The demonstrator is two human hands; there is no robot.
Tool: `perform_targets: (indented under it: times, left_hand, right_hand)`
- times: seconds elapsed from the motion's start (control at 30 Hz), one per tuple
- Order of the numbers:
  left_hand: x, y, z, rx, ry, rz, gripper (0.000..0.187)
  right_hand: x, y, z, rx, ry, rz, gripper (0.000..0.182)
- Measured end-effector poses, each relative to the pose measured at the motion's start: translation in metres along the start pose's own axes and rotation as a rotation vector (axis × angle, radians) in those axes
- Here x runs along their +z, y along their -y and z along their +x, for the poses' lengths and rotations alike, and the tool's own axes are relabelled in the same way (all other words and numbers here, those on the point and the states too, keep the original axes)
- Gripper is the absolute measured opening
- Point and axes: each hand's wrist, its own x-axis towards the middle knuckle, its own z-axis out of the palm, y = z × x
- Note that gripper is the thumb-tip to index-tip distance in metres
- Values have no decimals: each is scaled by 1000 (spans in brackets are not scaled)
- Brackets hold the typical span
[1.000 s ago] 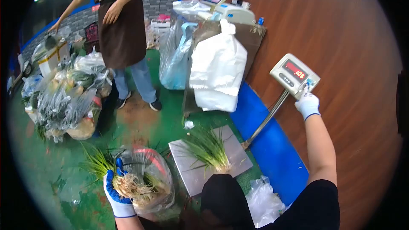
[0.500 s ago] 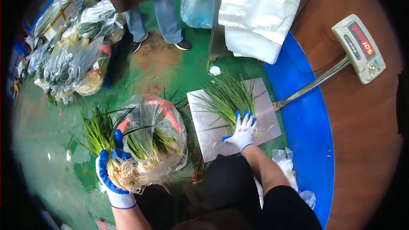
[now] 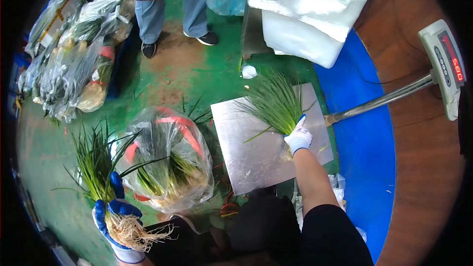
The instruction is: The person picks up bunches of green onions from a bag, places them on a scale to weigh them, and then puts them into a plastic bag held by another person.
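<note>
My left hand (image 3: pixel 116 216), in a white glove with blue coating, is closed around a bunch of green onions (image 3: pixel 93 167) at the lower left. Pale stringy roots (image 3: pixel 135 231) hang out past its fingers toward me. On the metal weighing platform (image 3: pixel 236 167) lies a second bunch of green onions (image 3: pixel 278 101), its leaves fanned toward the far edge. My right hand (image 3: pixel 299 138), gloved the same way, wraps round its base, thumb along the stems. Between my hands, an open clear plastic bag (image 3: pixel 202 187) with red bands holds more green onions (image 3: pixel 172 177).
A post (image 3: pixel 384 101) joins the platform to a scale display (image 3: pixel 446 66) with red digits. Opposite me a person (image 3: pixel 194 10) stands near bagged vegetables (image 3: pixel 74 69). White plastic sheets (image 3: pixel 305 34) lie stacked at the back. Blue edging (image 3: pixel 362 152) runs along the right.
My right hand has gone from lying spread on the platform's bunch to gripping its base. My left hand has moved left and nearer me with its bunch. The display's digits differ.
</note>
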Motion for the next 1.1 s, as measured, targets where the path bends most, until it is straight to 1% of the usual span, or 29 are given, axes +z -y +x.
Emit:
perform_targets:
  times: [0.03,0.07,0.1,0.13,0.17,0.2,0.23,0.27,0.33,0.37,0.4,0.43,0.47,0.5,0.53,0.57,0.6,0.63,0.7,0.73,0.77,0.8,0.83,0.9,0.93,0.97,1.0,1.03,1.1]
  left_hand:
    - [1,0,0,-9,10,-10,66]
    - [-1,1,0,64,-46,39,66]
    - [-1,2,0,104,-60,63,66]
    - [-2,3,0,143,-76,88,65]
    - [-7,0,0,175,-91,122,64]
    - [-13,-4,-1,206,-108,156,64]
    - [-5,1,-2,213,-126,156,63]
    - [3,5,-3,221,-143,156,63]
    - [7,6,-5,229,-145,141,63]
    - [0,4,-4,230,-127,125,64]
    - [-3,2,-6,188,-53,71,64]
    - [-4,0,-6,192,-45,146,63]
    - [-4,0,-7,176,-44,107,62]
    - [-3,-1,-8,161,-38,66,62]
    - [-4,-2,-10,152,-15,50,63]
    - [-31,-11,-4,239,27,154,58]
    - [-24,-11,-7,232,34,180,56]
    - [-16,-10,-10,228,37,205,54]
    - [-26,-5,-6,286,-54,198,44]
    - [-27,-4,-7,278,-32,239,42]
    - [-29,-1,-7,266,-21,282,39]
    - [-38,1,-1,135,-14,192,35]
    - [-51,4,7,80,-55,223,32]
    - [-70,17,27,46,-28,418,27]
    - [-72,27,34,22,-39,472,26]
    - [-74,40,42,-2,-47,528,26]
    - [-77,58,58,21,-41,535,27]
    - [-77,78,73,45,-37,540,29]
    - [-62,115,93,-52,-47,540,47]
  right_hand:
    - [1,-4,0,6,-7,-1,116]
    - [0,-6,3,45,44,86,116]
    - [-2,-6,2,78,97,173,116]
    - [0,-8,-5,119,-25,288,102]
    - [24,-13,4,111,-33,287,102]
    - [62,-20,25,144,-103,562,87]
    - [83,-27,31,176,-172,840,73]
    - [85,-29,17,169,-182,843,73]
    - [79,-22,-16,30,322,1993,46]
    - [71,-20,-26,15,313,2001,46]
    - [60,-20,-37,-22,572,2248,41]
    - [44,-16,-51,-73,857,2472,38]
    - [8,-4,-80,-3,795,2578,43]
    - [-4,1,-90,-43,788,2585,43]
    - [-18,5,-96,-231,838,2671,44]
    - [-37,11,-100,-451,890,2740,44]
    - [-64,14,-111,-672,1020,2714,45]
    - [-100,20,-135,-705,878,2729,46]
    - [-153,28,-169,-709,909,2758,52]
    - [-174,33,-181,-756,913,2738,52]
    - [-195,39,-190,-927,1016,2694,50]
    - [-211,41,-200,-1077,1127,2638,47]
    - [-226,41,-219,-1072,1146,2615,47]
    - [-252,38,-257,-849,1103,2601,47]
    - [-253,38,-263,-967,1127,2544,48]
    - [-251,36,-271,-959,1140,2533,48]
    - [-250,34,-278,-961,1184,2561,48]
    - [-249,32,-282,-960,1229,2588,49]
    - [-244,22,-286,-900,1251,2576,50]
